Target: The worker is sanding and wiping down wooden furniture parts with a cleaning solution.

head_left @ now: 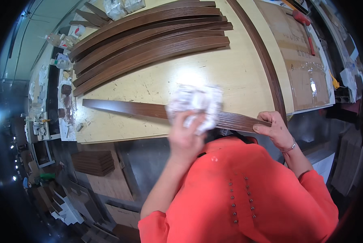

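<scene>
Brown strip (129,108): stretching 9 to 3 o'clock, over near edge of table (230,77).
Left hand (185,135): blurred, clutching white cloth (195,101) against mid-strip.
Right hand (274,126): pinching end at 3 o'clock.
Other strips (149,54): at 11 o'clock.

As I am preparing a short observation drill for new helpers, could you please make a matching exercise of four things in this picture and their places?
Things:
1. Whitish cloth
2. Right hand
3. Red mallet
4. Group of curved brown strips

Places:
A. Toward the far left of the table
B. In the left hand, over the middle of the held strip
C. At the far right, by the flat cardboard
D. Gripping the right end of the held strip

Right pairs: 1-B, 2-D, 3-C, 4-A
</scene>
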Demonstrator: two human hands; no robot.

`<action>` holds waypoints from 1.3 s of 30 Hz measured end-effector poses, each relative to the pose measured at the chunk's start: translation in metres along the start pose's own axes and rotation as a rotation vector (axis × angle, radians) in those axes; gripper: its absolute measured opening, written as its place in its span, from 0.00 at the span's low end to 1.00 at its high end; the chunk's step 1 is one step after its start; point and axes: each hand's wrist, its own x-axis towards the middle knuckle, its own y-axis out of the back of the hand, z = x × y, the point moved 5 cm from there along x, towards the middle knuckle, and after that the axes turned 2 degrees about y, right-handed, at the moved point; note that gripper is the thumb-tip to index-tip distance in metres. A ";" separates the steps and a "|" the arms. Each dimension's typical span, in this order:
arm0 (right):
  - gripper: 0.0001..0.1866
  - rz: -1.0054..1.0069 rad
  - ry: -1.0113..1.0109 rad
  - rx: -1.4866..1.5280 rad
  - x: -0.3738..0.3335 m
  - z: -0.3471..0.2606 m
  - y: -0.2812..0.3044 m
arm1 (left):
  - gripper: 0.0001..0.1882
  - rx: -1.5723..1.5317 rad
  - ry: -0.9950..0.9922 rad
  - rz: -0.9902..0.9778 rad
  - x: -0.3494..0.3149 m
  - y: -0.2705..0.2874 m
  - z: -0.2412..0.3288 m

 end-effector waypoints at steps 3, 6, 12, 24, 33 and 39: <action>0.12 -0.042 -0.012 -0.046 -0.001 0.012 -0.012 | 0.20 0.115 0.269 0.207 -0.017 0.040 -0.105; 0.12 -0.084 0.000 0.023 -0.004 0.012 -0.021 | 0.20 0.216 0.304 0.261 -0.009 0.056 -0.098; 0.13 -0.112 0.043 0.043 -0.006 0.011 -0.019 | 0.17 0.165 0.152 0.260 -0.018 0.045 -0.069; 0.15 -0.130 0.086 0.110 0.003 0.011 -0.008 | 0.17 0.011 0.067 0.020 -0.034 -0.008 0.013; 0.12 -0.410 -0.058 0.362 0.035 0.021 -0.017 | 0.15 0.026 -0.121 0.228 0.016 0.024 0.099; 0.14 -0.420 -0.061 1.170 0.033 0.012 -0.031 | 0.08 -0.115 -0.328 0.000 -0.011 -0.024 0.090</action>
